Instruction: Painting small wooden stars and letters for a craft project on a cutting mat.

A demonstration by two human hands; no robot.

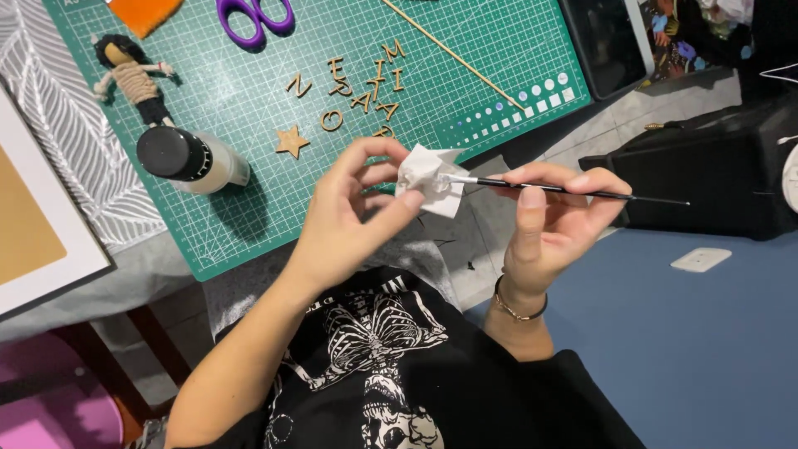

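My left hand pinches a crumpled piece of white tissue between thumb and fingers. The tissue is wrapped around the tip of a thin black paintbrush. My right hand holds that brush by its handle, lying level and pointing left into the tissue. Both hands hover just off the near edge of a green cutting mat.
On the mat lie several small wooden letters, a wooden star, a glue bottle with a black cap, a yarn doll, purple scissors and a thin wooden stick. A black box sits on the right.
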